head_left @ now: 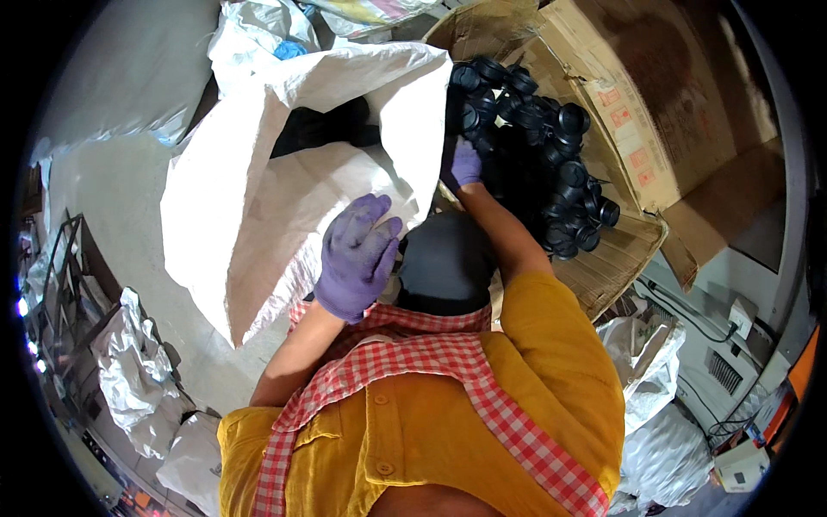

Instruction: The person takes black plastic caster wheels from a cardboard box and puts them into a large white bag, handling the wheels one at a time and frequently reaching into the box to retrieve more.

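Note:
My left hand (355,258), in a purple glove, is raised in front of a big white woven sack (207,198). Its fingers are loosely bent and apart, and nothing shows in them. The sack's mouth gapes, and dark contents (323,125) lie deep inside it. My right hand (466,162), gloved the same way, reaches into a cardboard box (624,265) beside the sack. Its fingertips disappear among shiny black round plastic parts (564,185) heaped there, so its grip is hidden.
A tall cardboard flap (672,103) rises on the box's right side. Crumpled white bags (133,370) lie on the floor at left, with more white plastic bags (663,452) at lower right. A pale machine with cables (728,345) stands at right.

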A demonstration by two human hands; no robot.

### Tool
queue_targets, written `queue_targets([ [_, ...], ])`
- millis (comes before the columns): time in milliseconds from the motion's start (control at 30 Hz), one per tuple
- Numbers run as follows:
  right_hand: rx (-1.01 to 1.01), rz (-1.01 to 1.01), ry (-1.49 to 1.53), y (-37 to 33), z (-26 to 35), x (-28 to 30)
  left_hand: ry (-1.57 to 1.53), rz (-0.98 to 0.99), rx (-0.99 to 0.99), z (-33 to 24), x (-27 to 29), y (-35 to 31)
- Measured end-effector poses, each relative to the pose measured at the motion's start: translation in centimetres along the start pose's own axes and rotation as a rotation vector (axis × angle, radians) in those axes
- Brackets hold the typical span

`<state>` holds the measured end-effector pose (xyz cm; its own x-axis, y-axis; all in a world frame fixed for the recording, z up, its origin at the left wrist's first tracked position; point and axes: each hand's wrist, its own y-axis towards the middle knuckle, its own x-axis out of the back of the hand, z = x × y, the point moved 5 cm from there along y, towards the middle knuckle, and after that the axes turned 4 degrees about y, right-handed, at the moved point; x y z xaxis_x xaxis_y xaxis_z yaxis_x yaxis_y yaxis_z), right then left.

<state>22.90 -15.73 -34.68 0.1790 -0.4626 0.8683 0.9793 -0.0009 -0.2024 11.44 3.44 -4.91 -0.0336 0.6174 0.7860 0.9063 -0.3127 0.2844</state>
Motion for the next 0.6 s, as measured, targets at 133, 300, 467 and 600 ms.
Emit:
queue_targets([
  [133, -0.213, 0.232, 0.010, 0.5, -2.7, -3.1, 0.021, 0.018, -0.038, -0.4, -0.5, -0.2],
  [300, -0.038, 0.175, 0.071, 0.6, -4.1, -3.7, 0.004, 0.056, -0.107, -0.5, -1.5, 0.2],
  [467, -0.157, -0.025, 0.369, -2.3, -1.0, 6.2, -0.003, 0.046, -0.091, -0.2, -0.9, -0.4],
  [600, -0.167, -0.231, 0.623, -7.0, -2.4, 13.6, 0.000, 0.021, -0.102, -0.7, -1.2, -0.5],
])
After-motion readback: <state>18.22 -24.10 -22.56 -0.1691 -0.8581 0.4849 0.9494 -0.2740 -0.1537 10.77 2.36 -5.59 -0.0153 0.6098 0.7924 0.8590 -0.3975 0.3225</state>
